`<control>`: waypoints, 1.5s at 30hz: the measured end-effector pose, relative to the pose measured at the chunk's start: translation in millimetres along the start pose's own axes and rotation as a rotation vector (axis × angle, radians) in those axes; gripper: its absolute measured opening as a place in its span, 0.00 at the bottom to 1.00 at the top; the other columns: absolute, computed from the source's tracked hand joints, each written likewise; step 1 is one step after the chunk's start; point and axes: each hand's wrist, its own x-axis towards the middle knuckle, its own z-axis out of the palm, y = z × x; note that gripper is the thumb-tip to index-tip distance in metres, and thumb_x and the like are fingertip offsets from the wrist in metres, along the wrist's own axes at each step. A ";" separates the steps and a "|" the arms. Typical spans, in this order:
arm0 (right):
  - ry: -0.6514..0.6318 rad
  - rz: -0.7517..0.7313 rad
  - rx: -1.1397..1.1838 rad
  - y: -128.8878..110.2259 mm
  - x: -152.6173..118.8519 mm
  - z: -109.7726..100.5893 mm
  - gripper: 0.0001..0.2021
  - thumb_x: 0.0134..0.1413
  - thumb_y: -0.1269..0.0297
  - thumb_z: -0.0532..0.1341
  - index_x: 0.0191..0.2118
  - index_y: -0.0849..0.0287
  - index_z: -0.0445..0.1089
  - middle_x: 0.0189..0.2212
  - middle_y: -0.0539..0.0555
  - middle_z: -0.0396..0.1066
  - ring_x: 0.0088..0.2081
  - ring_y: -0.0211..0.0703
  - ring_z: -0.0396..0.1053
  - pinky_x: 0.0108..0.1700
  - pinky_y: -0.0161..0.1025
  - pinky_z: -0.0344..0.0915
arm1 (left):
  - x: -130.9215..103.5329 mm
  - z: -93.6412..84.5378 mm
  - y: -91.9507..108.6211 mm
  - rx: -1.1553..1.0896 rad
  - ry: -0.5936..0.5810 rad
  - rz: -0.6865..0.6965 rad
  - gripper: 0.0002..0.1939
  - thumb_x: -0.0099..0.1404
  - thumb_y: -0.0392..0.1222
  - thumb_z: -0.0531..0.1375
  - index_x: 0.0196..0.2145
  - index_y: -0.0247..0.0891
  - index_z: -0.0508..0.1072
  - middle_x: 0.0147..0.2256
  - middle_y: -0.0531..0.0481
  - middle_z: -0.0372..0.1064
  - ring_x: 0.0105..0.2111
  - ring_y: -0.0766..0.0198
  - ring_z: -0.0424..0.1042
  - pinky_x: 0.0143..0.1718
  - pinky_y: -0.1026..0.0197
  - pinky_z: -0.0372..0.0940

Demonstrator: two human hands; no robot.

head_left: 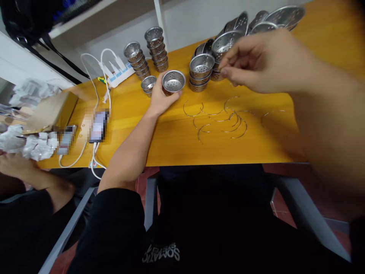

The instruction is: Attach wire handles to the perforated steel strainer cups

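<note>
My left hand (159, 99) grips a small perforated metal cup (173, 86) by its side, with the open top facing up. Above the right part of the table, my right hand (258, 62) is pinched, thumb against fingers. It is somewhat blurred, and what it holds, if anything, cannot be made out. Just left of it stands a stack of perforated cups (199, 80). Several thin curved wires (241, 133) lie loose on the table below and between my hands. Beside my left hand sits a short stack of the same cups (147, 84).
Two taller cup stacks (159, 57) stand at the back, and wider strainers (285, 17) are piled back right. A white power strip (121, 76), a phone (99, 127) and cables lie on the left. Another person's hand (17, 165) is at far left near plastic bags (42, 146).
</note>
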 end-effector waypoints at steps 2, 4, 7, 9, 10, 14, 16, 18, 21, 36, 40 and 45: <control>0.037 -0.033 0.119 -3.5 11.8 12.5 0.12 0.81 0.48 0.77 0.49 0.50 0.82 0.39 0.55 0.82 0.33 0.42 0.77 0.34 0.43 0.73 | -0.7 0.8 -4.2 -0.015 0.002 0.012 0.61 0.65 0.85 0.75 0.81 0.52 0.59 0.72 0.37 0.72 0.72 0.42 0.78 0.77 0.38 0.74; 0.079 -0.034 0.198 1.5 21.1 28.1 0.14 0.80 0.48 0.78 0.48 0.50 0.81 0.36 0.53 0.79 0.29 0.40 0.74 0.30 0.41 0.69 | -1.1 2.4 -5.3 -0.025 -0.010 0.023 0.57 0.67 0.81 0.75 0.80 0.52 0.62 0.72 0.38 0.71 0.72 0.42 0.78 0.77 0.38 0.75; 0.156 -0.019 0.215 20.6 27.0 53.1 0.15 0.79 0.48 0.79 0.48 0.51 0.79 0.32 0.51 0.75 0.29 0.39 0.68 0.31 0.41 0.64 | -0.9 4.7 -0.3 -0.018 -0.043 0.044 0.53 0.70 0.76 0.76 0.80 0.52 0.62 0.71 0.38 0.72 0.72 0.43 0.78 0.77 0.40 0.74; 0.169 -0.008 0.212 35.0 25.7 66.8 0.14 0.80 0.50 0.79 0.51 0.51 0.79 0.29 0.49 0.71 0.29 0.39 0.64 0.32 0.41 0.63 | -0.9 5.2 7.8 -0.010 -0.058 0.052 0.53 0.71 0.76 0.75 0.80 0.51 0.62 0.71 0.39 0.73 0.71 0.44 0.79 0.77 0.41 0.74; 0.166 -0.003 0.216 41.2 24.1 72.1 0.12 0.81 0.52 0.78 0.53 0.52 0.79 0.29 0.48 0.70 0.28 0.39 0.62 0.32 0.41 0.63 | -1.0 5.1 13.2 -0.008 -0.064 0.051 0.53 0.71 0.76 0.76 0.80 0.50 0.63 0.70 0.39 0.73 0.70 0.45 0.79 0.76 0.41 0.75; 0.149 0.008 0.237 53.9 17.4 83.7 0.07 0.81 0.61 0.74 0.56 0.52 0.80 0.29 0.48 0.68 0.28 0.40 0.60 0.34 0.43 0.65 | -1.6 3.2 38.9 0.005 -0.076 0.034 0.53 0.67 0.78 0.79 0.75 0.47 0.70 0.67 0.39 0.77 0.67 0.45 0.82 0.76 0.40 0.75; 0.152 0.016 0.243 54.4 15.7 87.0 0.06 0.79 0.64 0.74 0.54 0.51 0.79 0.28 0.48 0.68 0.27 0.40 0.59 0.34 0.45 0.64 | -1.7 3.0 49.7 0.024 -0.061 0.031 0.52 0.65 0.78 0.81 0.72 0.46 0.72 0.66 0.39 0.77 0.67 0.44 0.81 0.77 0.38 0.75; 0.155 0.029 0.255 53.4 14.9 90.2 0.08 0.77 0.65 0.76 0.51 0.51 0.78 0.27 0.48 0.68 0.27 0.41 0.60 0.32 0.45 0.62 | -1.8 4.4 56.3 0.035 -0.040 0.032 0.52 0.63 0.79 0.82 0.70 0.46 0.73 0.65 0.40 0.78 0.66 0.44 0.82 0.77 0.38 0.75; 0.138 0.057 0.302 51.5 14.2 94.4 0.11 0.75 0.64 0.77 0.49 0.49 0.74 0.25 0.47 0.67 0.25 0.42 0.62 0.30 0.45 0.59 | -1.9 9.6 59.2 0.042 -0.015 0.038 0.53 0.63 0.82 0.80 0.69 0.46 0.73 0.62 0.42 0.79 0.63 0.46 0.83 0.76 0.37 0.76; 0.201 0.058 0.449 31.2 9.2 89.1 0.22 0.81 0.37 0.75 0.48 0.45 0.68 0.26 0.48 0.73 0.24 0.45 0.67 0.26 0.46 0.63 | -3.3 43.9 55.3 -0.015 -0.043 0.127 0.51 0.75 0.86 0.67 0.77 0.52 0.60 0.66 0.43 0.75 0.67 0.50 0.84 0.76 0.41 0.76; 0.207 0.053 0.431 33.2 9.8 86.4 0.27 0.77 0.28 0.75 0.56 0.43 0.72 0.31 0.48 0.79 0.24 0.44 0.67 0.27 0.47 0.64 | -5.4 47.1 66.5 -0.032 -0.051 0.074 0.52 0.73 0.87 0.68 0.76 0.49 0.62 0.65 0.42 0.76 0.66 0.50 0.85 0.76 0.39 0.77; 0.193 0.047 0.347 33.8 10.7 85.8 0.25 0.78 0.28 0.73 0.52 0.45 0.75 0.34 0.50 0.82 0.25 0.44 0.68 0.30 0.50 0.65 | -8.7 50.3 75.6 0.012 -0.095 0.056 0.55 0.75 0.85 0.68 0.81 0.50 0.56 0.69 0.40 0.74 0.69 0.47 0.84 0.78 0.38 0.75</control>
